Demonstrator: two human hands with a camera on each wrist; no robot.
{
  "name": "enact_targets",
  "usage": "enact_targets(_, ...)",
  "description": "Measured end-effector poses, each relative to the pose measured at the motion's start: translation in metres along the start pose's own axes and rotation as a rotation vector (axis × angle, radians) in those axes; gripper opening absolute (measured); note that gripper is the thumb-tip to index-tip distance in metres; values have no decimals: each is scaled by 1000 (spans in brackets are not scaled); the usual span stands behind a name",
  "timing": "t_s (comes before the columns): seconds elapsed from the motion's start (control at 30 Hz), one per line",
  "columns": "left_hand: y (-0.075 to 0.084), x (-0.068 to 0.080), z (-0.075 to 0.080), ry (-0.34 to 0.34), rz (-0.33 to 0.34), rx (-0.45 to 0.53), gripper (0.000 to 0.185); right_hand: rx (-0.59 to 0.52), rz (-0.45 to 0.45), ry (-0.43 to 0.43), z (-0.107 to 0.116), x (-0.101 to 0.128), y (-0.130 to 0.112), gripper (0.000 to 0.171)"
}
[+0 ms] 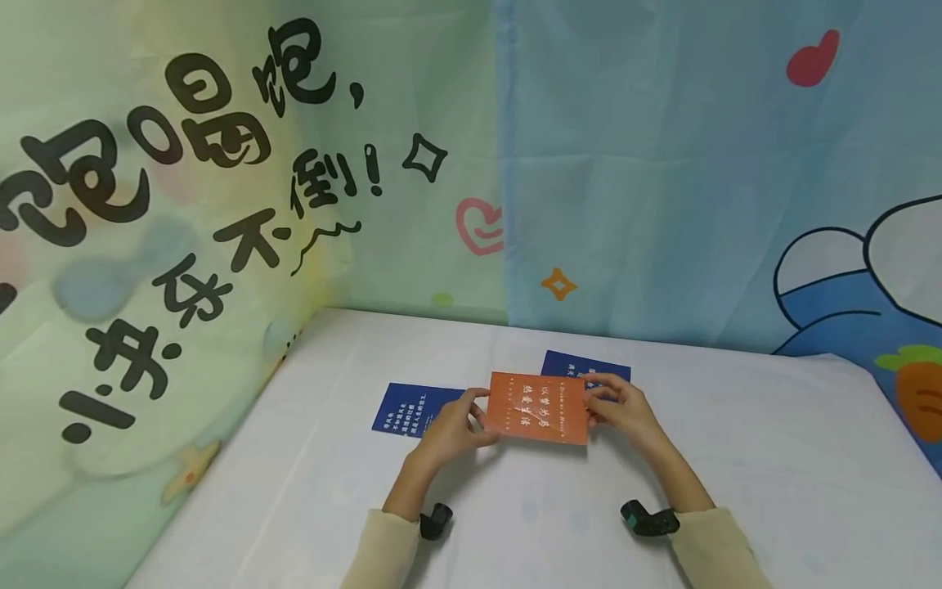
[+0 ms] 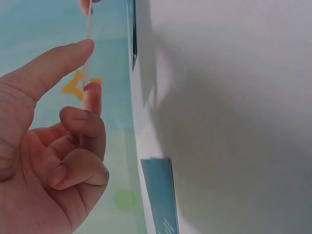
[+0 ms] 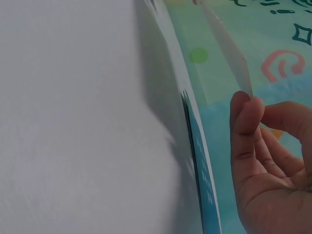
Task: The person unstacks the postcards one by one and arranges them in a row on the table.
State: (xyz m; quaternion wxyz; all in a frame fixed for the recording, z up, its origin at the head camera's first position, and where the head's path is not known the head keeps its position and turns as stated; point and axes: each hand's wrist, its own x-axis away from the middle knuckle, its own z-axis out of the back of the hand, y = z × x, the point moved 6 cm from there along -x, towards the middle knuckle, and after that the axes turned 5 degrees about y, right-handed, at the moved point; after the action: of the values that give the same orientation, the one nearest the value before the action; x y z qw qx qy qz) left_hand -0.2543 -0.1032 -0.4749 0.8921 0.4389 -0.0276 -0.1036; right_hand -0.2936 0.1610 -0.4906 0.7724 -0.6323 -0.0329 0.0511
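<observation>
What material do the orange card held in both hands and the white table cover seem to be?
Orange rectangular card: likely thin matte cardstock; it stays flat, held only at its ends, and looks very thin edge-on in the wrist views. White table cover: probably cloth or soft sheet, matte, faintly patterned; uncertain.

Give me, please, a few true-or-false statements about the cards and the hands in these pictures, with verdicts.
1. Both hands hold the orange card. True.
2. The orange card lies flat on the white table. False: the left hand and right hand hold it up by its ends.
3. Two blue cards lie on the table, one to the left and one behind. True.
4. The left hand is empty. False: it pinches the card's edge.
</observation>
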Motion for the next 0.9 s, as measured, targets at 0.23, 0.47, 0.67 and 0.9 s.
enact_targets(0.23, -11, 7, 7, -8, 10, -64, 68, -3, -27, -68, -18, -4, 2, 49)
enact_targets(0.47, -22, 11, 12, -2, 12, -104, 69, 12, -62, -155, -34, -6, 7, 50)
enact_targets(0.67, -31, 14, 14, -15, 42, -113, 70, -3, -111, -127, -47, -6, 16, 47)
enact_targets(0.9, -36, 15, 16, -10, 59, -125, 68, 23, -141, -66, -53, -8, 18, 46)
